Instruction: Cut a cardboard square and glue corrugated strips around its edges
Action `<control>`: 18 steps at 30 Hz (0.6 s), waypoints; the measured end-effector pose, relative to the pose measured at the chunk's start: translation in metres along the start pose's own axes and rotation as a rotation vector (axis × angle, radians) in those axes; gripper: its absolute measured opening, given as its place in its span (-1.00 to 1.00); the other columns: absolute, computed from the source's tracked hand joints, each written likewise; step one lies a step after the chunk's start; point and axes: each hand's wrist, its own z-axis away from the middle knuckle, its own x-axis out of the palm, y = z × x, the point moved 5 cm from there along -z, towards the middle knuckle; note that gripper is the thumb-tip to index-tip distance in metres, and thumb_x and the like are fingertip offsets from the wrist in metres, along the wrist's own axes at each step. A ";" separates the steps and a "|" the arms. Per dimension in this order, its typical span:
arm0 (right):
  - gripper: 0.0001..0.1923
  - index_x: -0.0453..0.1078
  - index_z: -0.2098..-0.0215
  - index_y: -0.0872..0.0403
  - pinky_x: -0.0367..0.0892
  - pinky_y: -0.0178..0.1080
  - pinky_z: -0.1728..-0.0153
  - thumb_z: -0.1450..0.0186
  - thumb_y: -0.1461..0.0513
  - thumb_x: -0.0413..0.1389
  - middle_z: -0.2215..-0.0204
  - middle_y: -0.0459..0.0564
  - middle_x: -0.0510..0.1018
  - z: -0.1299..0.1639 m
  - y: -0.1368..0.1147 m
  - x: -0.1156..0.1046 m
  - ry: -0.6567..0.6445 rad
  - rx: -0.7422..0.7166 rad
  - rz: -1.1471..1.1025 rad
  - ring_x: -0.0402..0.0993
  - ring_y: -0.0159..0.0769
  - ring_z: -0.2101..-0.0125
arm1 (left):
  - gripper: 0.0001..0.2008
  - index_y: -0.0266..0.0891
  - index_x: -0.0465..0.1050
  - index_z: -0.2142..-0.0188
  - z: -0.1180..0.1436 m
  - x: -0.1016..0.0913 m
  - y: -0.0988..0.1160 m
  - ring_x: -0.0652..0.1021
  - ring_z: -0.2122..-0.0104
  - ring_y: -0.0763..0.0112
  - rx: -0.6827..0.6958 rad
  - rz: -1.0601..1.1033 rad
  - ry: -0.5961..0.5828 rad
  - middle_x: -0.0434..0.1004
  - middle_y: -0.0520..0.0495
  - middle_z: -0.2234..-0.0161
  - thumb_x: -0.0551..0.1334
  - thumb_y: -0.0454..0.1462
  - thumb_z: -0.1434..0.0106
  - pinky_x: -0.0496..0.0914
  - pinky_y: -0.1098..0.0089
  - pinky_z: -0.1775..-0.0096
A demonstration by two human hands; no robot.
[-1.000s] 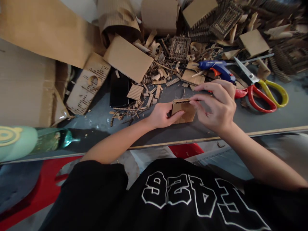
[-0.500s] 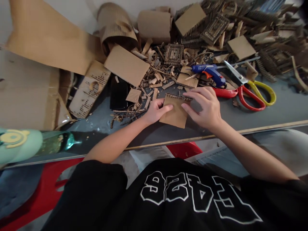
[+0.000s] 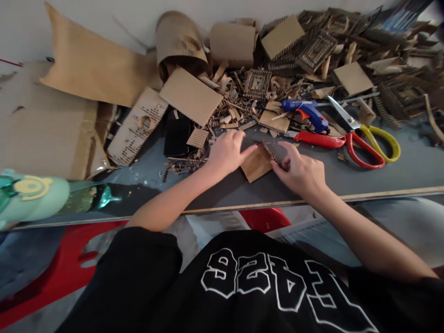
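A small square of brown cardboard (image 3: 255, 165) is turned cornerwise between my hands, low over the front of the grey table. A dark corrugated strip (image 3: 270, 152) stands along its upper right edge. My right hand (image 3: 301, 173) pinches the piece at that right side, thumb and fingertips by the end of the strip. At the upper left corner is the thumb of my left hand (image 3: 225, 153), stretched out, with the index finger apart from it; the other fingers are partly hidden. Beyond my right hand lie red-handled cutter (image 3: 321, 139) and scissors (image 3: 364, 148).
A blue glue gun (image 3: 307, 111) lies behind the hands among cardboard scraps. A black phone-like object (image 3: 177, 136) and a punched cardboard strip (image 3: 137, 127) are at left. A green bottle (image 3: 41, 196) lies near the table's front edge (image 3: 222, 207). Cardboard pieces pile along the wall.
The cardboard square has been turned, its stripped edge now slanting down to the right. My left hand has loosened from its left side and moved up; the right hand has shifted down its edge.
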 end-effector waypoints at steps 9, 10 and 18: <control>-0.40 0.19 -0.36 0.01 -0.10 -0.32 0.48 -0.40 0.03 -0.07 0.45 -0.07 0.63 0.004 -0.006 0.010 -0.051 0.008 0.084 0.54 -0.24 0.46 | -0.71 -0.33 0.54 -0.03 -0.056 0.012 -0.019 0.41 -0.21 0.04 0.037 0.017 -0.068 0.42 -0.28 -0.15 0.25 -0.24 -0.37 0.33 0.12 -0.26; -0.39 0.18 -0.36 0.01 -0.10 -0.32 0.48 -0.39 0.02 -0.06 0.47 -0.08 0.62 0.005 -0.007 0.010 -0.056 0.004 0.081 0.53 -0.24 0.48 | -0.75 -0.34 0.56 0.02 -0.060 0.016 -0.016 0.41 -0.21 0.04 0.046 0.019 -0.079 0.44 -0.28 -0.14 0.26 -0.26 -0.36 0.33 0.13 -0.25; -0.46 0.40 -0.13 0.13 0.28 -0.16 0.12 -0.29 0.00 0.14 0.19 0.11 0.63 -0.044 0.044 -0.056 0.278 0.168 -0.100 0.53 -0.14 0.13 | -0.85 -0.27 0.43 0.06 -0.032 -0.017 -0.019 0.58 0.14 0.25 0.007 0.064 0.051 0.58 -0.12 0.18 0.19 -0.33 -0.39 0.47 0.28 0.08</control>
